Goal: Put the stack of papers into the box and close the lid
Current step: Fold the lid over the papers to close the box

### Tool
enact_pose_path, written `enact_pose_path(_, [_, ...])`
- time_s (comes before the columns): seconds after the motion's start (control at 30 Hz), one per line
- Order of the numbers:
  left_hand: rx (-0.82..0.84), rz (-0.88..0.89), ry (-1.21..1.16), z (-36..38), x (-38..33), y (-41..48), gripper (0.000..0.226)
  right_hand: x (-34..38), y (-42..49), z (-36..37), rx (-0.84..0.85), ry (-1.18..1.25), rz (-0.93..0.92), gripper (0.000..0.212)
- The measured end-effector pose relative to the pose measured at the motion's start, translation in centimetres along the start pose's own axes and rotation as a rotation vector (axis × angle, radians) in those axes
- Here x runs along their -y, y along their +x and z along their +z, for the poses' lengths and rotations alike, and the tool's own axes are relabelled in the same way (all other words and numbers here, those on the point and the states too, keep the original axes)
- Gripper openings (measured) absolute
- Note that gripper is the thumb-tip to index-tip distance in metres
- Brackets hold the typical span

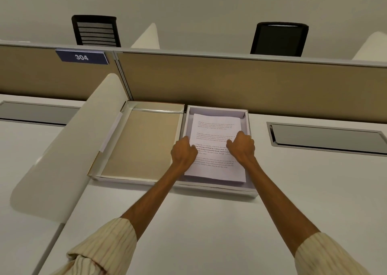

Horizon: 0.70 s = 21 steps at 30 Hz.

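White cardboard is seen in two joined parts on a pale desk (209, 222): the box (250, 128) on the right, open-topped, and its lid (144, 142) laid flat and open to the left, tan inner face turned up. Lid and box are touching along their shared edge, and both are pushed close against a tan partition panel (251, 82) at the back of the desk.

The stack of papers (215, 128) is found inside the box, printed side up, with several blocks of text visible. Its far edge sits short of the box's back wall; its near edge lies close to the front wall. Whether the stack is fully settled on the box floor cannot be told.

The left hand (184, 152) is placed at the left edge of the stack, fingers curled down over the paper. The right hand (243, 147) is placed at the right edge, curled likewise. Both are held half-closed against the stack, but the fingertips are hidden, so an actual grip cannot be confirmed. Striped sleeves (104, 251) are rolled up on both forearms.

A blue plate marked 304 (82, 56) is fixed to the partition, upper left. Two black chairs (95, 30) are noted beyond it. A curved white divider (69, 149) stands left of the lid. A recessed grey cable tray (326, 137) is set in the desk to the right.
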<state>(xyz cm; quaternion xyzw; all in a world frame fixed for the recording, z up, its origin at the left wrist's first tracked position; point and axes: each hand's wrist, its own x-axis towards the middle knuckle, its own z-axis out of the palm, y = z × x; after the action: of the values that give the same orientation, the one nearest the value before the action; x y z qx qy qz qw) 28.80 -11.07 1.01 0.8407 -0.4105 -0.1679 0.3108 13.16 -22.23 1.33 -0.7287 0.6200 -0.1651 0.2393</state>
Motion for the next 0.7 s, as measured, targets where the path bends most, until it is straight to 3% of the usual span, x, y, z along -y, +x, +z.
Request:
enact_pose_path(0.3, [-0.196, -0.140, 0.029, -8.6, 6.5, -3.3, 0.028, 9.1, -6.3, 2.7, 0.144, 0.096, -0.201, 0.048])
enact_pose_path(0.43, [-0.174, -0.129, 0.063, -9.0, 8.0, -3.2, 0.031, 9.6, -7.0, 3.8, 0.281, 0.112, -0.289, 0.054])
enact_pose_path(0.7, [-0.134, -0.222, 0.368, -10.4, 14.0, -4.9, 0.032, 11.0, -10.3, 8.0, 0.560, -0.007, -0.570, 0.062])
